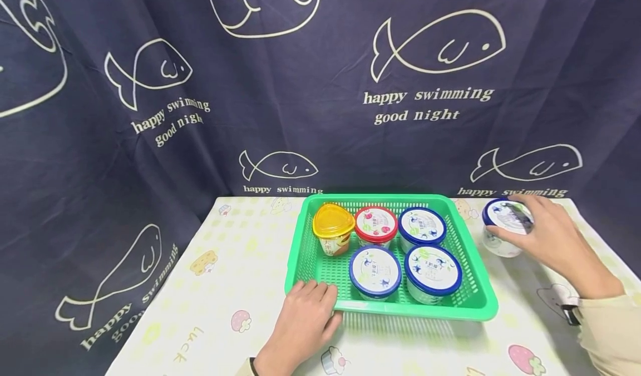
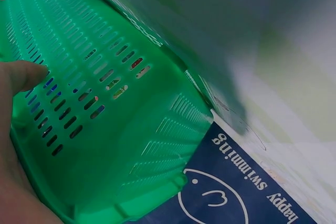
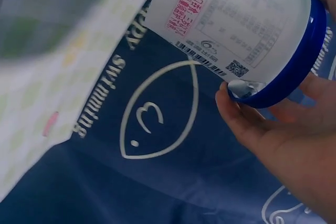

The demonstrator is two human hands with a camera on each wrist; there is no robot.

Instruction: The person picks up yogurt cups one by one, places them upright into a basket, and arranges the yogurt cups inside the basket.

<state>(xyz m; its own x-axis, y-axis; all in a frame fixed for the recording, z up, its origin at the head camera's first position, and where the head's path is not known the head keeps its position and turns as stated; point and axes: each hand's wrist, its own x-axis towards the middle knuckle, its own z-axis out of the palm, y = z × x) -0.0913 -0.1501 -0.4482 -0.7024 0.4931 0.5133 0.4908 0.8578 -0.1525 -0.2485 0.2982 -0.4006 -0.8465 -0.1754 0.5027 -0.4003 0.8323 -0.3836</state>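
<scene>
To the right of the green basket (image 1: 390, 308), my right hand (image 1: 558, 242) grips a jelly cup (image 1: 501, 242) by its blue lid, fingers and thumb round the rim. The right wrist view shows the printed white side of this jelly cup (image 3: 236, 24) and my fingers at its lid; whether its base touches the table I cannot tell. My left hand (image 1: 305, 320) holds the basket's front-left rim, fingers over the edge and thumb against the outer wall. In the left wrist view the thumb (image 2: 26, 74) presses the slotted green wall (image 2: 121, 124).
Inside the basket stand a yellow-lidded cup (image 1: 333, 220), a red-lidded cup (image 1: 375, 224) and three blue-lidded cups, one at back right (image 1: 422, 226), two in front (image 1: 375, 271). A patterned cloth (image 1: 225, 287) covers the table; a dark fish-print curtain (image 1: 320, 87) hangs behind.
</scene>
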